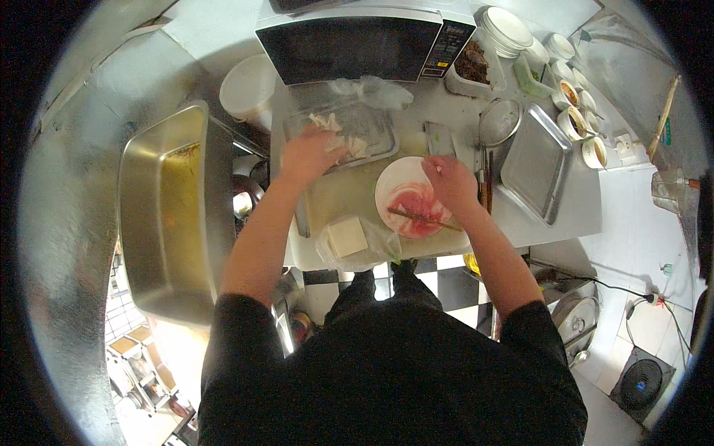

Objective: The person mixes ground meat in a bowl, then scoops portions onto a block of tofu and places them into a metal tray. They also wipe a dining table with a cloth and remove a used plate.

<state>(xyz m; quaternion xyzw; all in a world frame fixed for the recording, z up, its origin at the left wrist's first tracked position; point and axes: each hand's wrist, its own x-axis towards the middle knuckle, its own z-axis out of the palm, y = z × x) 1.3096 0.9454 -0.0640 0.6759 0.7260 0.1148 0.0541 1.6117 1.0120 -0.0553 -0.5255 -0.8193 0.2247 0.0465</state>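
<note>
My left hand [305, 156] is over a metal tray [385, 129] that holds several pale, folded dough pieces [357, 147]. The fingers are blurred, and I cannot make out whether they grip a piece. My right hand [450, 179] is curled above the right rim of a white bowl [390, 177]. Whether it holds anything is hidden. Red minced filling [411, 199] is smeared inside the bowl, and a thin wooden stick [427, 218] lies across it. Nearer to me, a stack of square dough wrappers [347, 236] rests on an opened plastic bag [382, 245].
A microwave [351, 49] stands at the back, with a crumpled plastic bag [385, 93] before it. At right are a strainer [500, 122], an empty metal tray [536, 164], seasoning bowls [572, 124] and stacked plates [507, 30]. A deep steel basin [167, 223] is at left.
</note>
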